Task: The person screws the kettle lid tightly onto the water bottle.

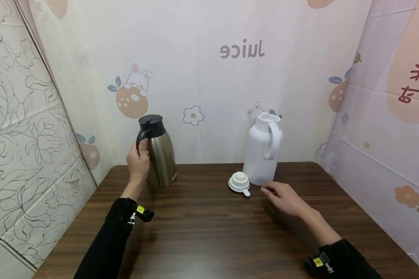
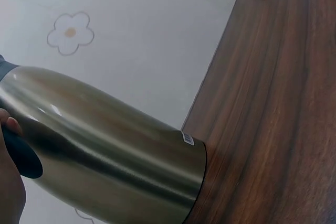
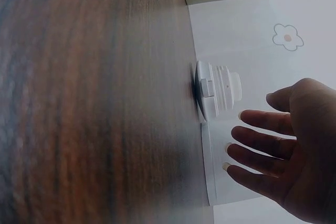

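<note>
At the table's left stands a brushed-metal thermos jug (image 1: pixel 162 159) with a black top; my left hand (image 1: pixel 138 162) grips its black handle (image 2: pixel 21 156). The jug's base meets the table in the left wrist view. Further right a white thermos jug (image 1: pixel 260 155) stands upright with its mouth uncovered and its handle turned toward me. A white stopper lid (image 1: pixel 239 181) lies beside its base with the plug side up and its tab (image 1: pixel 246 192) toward me. Just right of that lid hovers my right hand (image 1: pixel 283 197), its fingers relaxed and apart from it, holding nothing.
The dark wooden table (image 1: pixel 195 232) ends at a printed curtain (image 1: pixel 195 77) right behind both jugs. More patterned cloth hangs at the left (image 1: pixel 31 116) and right (image 1: pixel 377 135) sides.
</note>
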Demonstrator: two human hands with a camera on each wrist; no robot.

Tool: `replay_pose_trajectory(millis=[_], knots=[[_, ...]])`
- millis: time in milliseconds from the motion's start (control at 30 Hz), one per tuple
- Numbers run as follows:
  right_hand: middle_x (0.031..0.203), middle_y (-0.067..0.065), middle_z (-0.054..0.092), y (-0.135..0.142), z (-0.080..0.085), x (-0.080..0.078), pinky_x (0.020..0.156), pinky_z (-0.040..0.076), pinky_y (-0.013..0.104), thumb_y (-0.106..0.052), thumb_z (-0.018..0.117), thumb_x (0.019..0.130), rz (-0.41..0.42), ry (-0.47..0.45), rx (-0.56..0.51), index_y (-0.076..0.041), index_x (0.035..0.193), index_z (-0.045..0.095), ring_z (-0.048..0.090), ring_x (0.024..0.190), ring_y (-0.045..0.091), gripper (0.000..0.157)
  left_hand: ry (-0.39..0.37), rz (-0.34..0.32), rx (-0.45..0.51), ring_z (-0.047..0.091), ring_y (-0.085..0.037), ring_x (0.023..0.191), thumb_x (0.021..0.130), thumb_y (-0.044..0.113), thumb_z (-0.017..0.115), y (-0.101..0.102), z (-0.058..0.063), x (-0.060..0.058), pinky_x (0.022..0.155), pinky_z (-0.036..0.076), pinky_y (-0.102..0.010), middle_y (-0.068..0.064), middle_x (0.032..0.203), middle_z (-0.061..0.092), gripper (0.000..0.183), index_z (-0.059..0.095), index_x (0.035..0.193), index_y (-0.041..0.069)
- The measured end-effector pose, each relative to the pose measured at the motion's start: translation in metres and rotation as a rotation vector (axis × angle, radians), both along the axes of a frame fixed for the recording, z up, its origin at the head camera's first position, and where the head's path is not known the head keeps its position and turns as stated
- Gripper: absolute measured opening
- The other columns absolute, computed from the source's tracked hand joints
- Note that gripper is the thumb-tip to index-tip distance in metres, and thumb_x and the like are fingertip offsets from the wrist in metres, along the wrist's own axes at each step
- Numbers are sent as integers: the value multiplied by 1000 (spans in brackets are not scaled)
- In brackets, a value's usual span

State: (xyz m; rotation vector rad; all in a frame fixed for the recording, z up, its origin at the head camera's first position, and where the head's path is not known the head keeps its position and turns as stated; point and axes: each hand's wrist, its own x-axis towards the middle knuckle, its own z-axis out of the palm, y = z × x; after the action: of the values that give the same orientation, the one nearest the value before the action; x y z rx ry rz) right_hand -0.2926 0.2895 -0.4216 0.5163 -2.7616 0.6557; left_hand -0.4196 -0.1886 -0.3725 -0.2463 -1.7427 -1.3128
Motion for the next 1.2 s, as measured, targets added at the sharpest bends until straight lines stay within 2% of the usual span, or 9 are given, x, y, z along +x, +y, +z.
replay_pose_trajectory(millis=[200,633,967,1200], knots=[[102,4,72,2,-3,-2,74,56,46,-32,52,103,3,6,5,-7,112,71,63,89,16,33,-47,8,-14,46,-13,51,105,32,45,-7,2,-3,47,36,-19,-9,63,51,44,54,86,-6],[99,3,71,2,-2,-2,73,55,44,-31,54,102,-7,1,-2,-8,110,71,62,87,15,30,-89,-44,-31,49,-14,48,105,40,43,-20,6,-9,43,38,-17,-7,64,51,47,52,88,-2],[104,5,72,3,-3,-2,76,56,47,-31,54,102,4,-2,0,-8,112,71,63,91,17,30,-95,-4,-55,48,-18,52,105,39,42,-23,5,-12,47,37,-22,-5,64,50,45,51,87,-1],[102,4,72,3,-3,-3,75,56,44,-33,54,102,9,6,1,-9,111,71,63,89,15,31,-111,-18,-72,49,-17,52,105,39,42,-23,5,-10,45,38,-20,-6,66,51,45,50,90,-2]])
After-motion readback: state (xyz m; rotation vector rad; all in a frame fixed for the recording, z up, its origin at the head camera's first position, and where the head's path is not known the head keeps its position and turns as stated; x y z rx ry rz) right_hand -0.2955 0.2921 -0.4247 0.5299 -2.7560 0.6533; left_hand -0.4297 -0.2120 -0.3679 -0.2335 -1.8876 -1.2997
